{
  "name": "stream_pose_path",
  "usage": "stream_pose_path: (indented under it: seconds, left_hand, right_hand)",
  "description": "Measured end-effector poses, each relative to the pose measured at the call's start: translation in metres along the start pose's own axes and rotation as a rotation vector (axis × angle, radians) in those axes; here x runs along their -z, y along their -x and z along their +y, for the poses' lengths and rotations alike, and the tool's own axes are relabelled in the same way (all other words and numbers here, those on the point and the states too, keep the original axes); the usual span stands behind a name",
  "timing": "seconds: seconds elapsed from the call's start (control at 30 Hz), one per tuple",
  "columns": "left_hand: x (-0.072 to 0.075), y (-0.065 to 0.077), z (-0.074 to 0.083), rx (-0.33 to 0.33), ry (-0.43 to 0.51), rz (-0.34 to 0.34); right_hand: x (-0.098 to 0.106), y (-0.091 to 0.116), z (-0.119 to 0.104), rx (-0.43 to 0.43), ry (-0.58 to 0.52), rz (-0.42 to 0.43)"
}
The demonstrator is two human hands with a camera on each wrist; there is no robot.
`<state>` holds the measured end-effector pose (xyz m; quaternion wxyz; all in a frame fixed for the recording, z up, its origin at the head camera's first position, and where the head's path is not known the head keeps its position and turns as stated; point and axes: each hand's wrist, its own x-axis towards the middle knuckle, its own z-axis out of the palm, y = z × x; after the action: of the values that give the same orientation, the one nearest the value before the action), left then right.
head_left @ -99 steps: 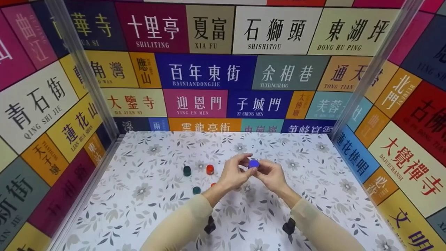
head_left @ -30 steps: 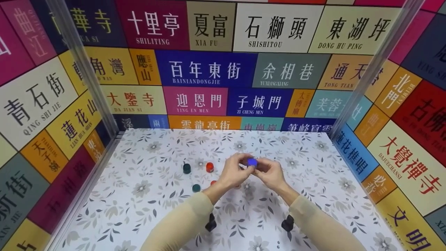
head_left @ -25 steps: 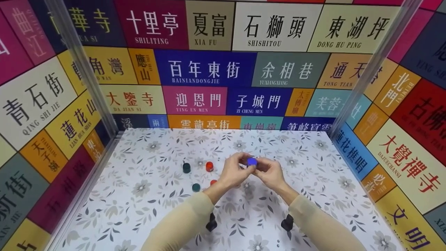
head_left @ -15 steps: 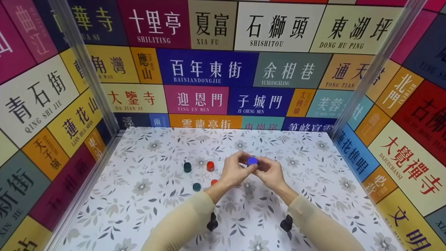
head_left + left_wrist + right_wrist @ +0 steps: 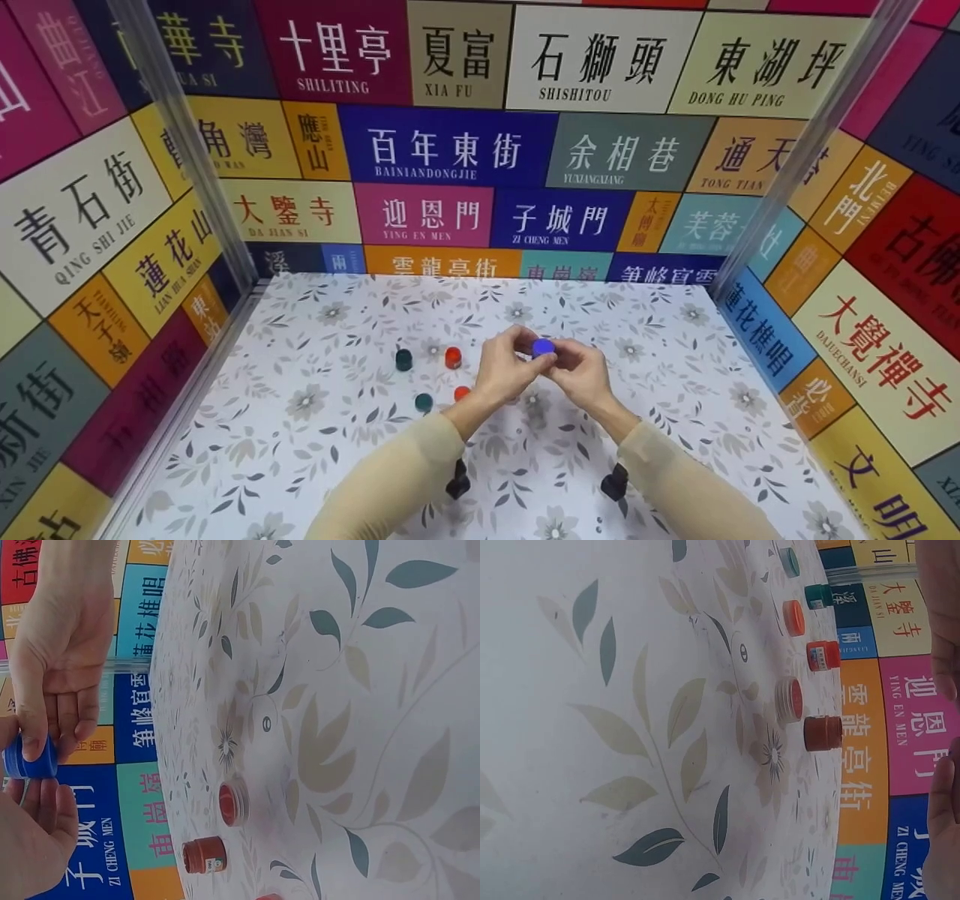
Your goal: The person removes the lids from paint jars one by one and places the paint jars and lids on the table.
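Observation:
A small blue paint jar (image 5: 543, 347) is held up between both hands above the table. My left hand (image 5: 504, 369) pinches it from the left, thumb in front. My right hand (image 5: 586, 373) grips its other side with thumb and curled fingers. In the left wrist view the blue paint jar (image 5: 30, 757) lies between the right hand (image 5: 67, 652) above and the left hand (image 5: 34, 844) below; the fingers cover part of it, so whether its lid is on cannot be told. Only edges of both hands show in the right wrist view.
Left of the hands stand a green jar (image 5: 403, 360) and an orange-red jar (image 5: 453, 358), with a green lid (image 5: 424, 403) and an orange lid (image 5: 461, 394) nearer. A brown jar (image 5: 823, 733) and its lid (image 5: 788, 699) appear in the wrist views. Printed panels (image 5: 442, 146) enclose the flower-patterned table (image 5: 315, 457).
Both hands stay together round the blue jar. Since the oldest frame the left fingers have drawn in closer, and the jar has shifted very slightly. The jars on the table have not moved.

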<state>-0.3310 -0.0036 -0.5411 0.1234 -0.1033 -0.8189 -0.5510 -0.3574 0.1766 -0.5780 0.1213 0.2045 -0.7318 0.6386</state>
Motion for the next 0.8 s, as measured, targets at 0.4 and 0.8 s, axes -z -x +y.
stream_pose_path:
  seconds: [0.4,0.8]
  left_hand:
    - [-0.0031,0.0011,0.0047,0.02,-0.031,0.06]
    - [0.0008,-0.0016,-0.0007,-0.009,0.029,-0.06]
  right_hand:
    - [-0.0018,0.0015,-0.0014,0.031,0.032,0.049]
    - [-0.0032,0.0028,0.0002,0.047,0.015,0.06]
